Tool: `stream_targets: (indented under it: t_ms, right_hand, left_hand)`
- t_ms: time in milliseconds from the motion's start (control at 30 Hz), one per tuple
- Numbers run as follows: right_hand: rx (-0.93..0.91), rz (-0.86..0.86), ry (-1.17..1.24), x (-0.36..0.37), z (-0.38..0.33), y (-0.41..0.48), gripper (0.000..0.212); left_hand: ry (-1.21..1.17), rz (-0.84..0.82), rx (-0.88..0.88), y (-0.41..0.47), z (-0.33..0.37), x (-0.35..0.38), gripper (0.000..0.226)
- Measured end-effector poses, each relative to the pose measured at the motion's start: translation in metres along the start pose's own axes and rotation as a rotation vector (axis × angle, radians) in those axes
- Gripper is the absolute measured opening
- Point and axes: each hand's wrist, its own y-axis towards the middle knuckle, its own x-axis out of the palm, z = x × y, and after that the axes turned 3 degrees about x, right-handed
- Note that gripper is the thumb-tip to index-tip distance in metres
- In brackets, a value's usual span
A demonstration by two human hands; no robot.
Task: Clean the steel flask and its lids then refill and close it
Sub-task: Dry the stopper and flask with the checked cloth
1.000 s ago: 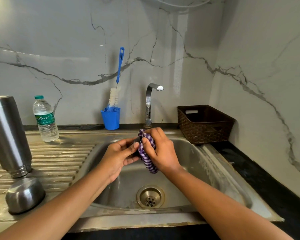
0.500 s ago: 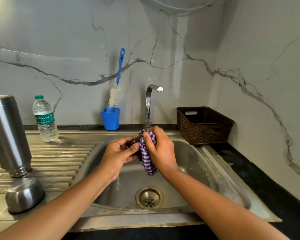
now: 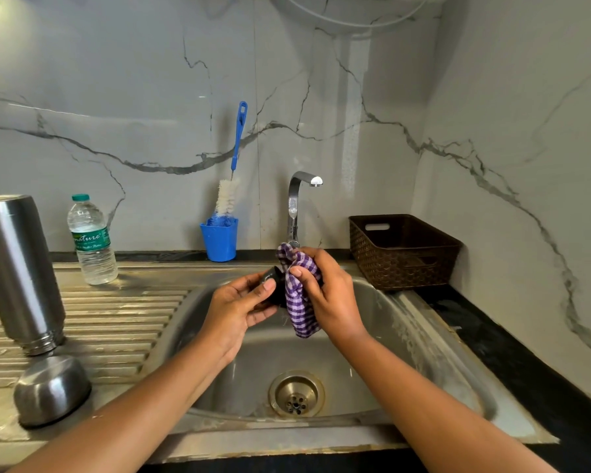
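Over the sink basin (image 3: 372, 336), my left hand (image 3: 234, 310) grips a small black lid (image 3: 273, 279). My right hand (image 3: 328, 295) presses a purple checked cloth (image 3: 301, 312) against that lid; the cloth covers most of it. The steel flask (image 3: 17, 271) stands upside down on the ribbed drainboard (image 3: 116, 319) at the far left. In front of the flask, a steel cup lid (image 3: 50, 390) lies mouth down.
A water bottle (image 3: 91, 240) stands at the back left. A blue cup (image 3: 219, 238) holds a bottle brush (image 3: 231, 186) beside the tap (image 3: 297, 203). A brown basket (image 3: 403, 250) sits on the dark counter to the right. The drain (image 3: 296, 394) is in the basin.
Both hands stay over the basin. The cloth has shifted slightly on the lid as my right hand rubs, and more of the black lid shows at the left.
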Motion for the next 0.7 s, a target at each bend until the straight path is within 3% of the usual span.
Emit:
stream_targets:
  t_ms: [33,100,167,233,333,433,533,633,700]
  right_hand:
    - [0.043,0.027,0.037,-0.001,0.000,0.000,0.030]
    - [0.178,0.091,0.165,-0.009,-0.002,0.005,0.018]
    - [0.222,0.133,0.250,-0.021,-0.004,0.009,0.026]
    - [0.156,0.036,0.180,-0.026,-0.007,0.009,0.040]
    - [-0.019,-0.229,-0.029,-0.008,-0.012,0.001,0.049]
    - [-0.043,-0.129,-0.051,-0.001,-0.012,0.003,0.044]
    - [0.056,-0.078,-0.059,-0.007,-0.011,0.004,0.037]
    - [-0.290,-0.070,-0.329,-0.005,-0.009,0.001,0.037]
    - [-0.482,-0.052,-0.433,-0.008,-0.005,0.004,0.039]
  left_hand:
    - [-0.030,0.007,-0.009,0.000,0.001,-0.002,0.036]
    - [-0.071,0.012,-0.006,0.001,0.005,-0.008,0.064]
    - [-0.086,0.001,-0.008,0.002,0.008,-0.013,0.088]
    - [-0.090,-0.012,-0.012,0.003,0.008,-0.013,0.092]
    - [-0.111,-0.007,-0.019,0.001,0.010,-0.012,0.089]
    - [-0.108,0.014,-0.024,0.000,0.014,-0.014,0.077]
    - [-0.110,0.015,-0.045,-0.001,0.017,-0.013,0.041]
    - [-0.085,0.006,-0.035,-0.001,0.018,-0.012,0.053]
    - [-0.096,0.012,-0.057,-0.002,0.019,-0.012,0.043]
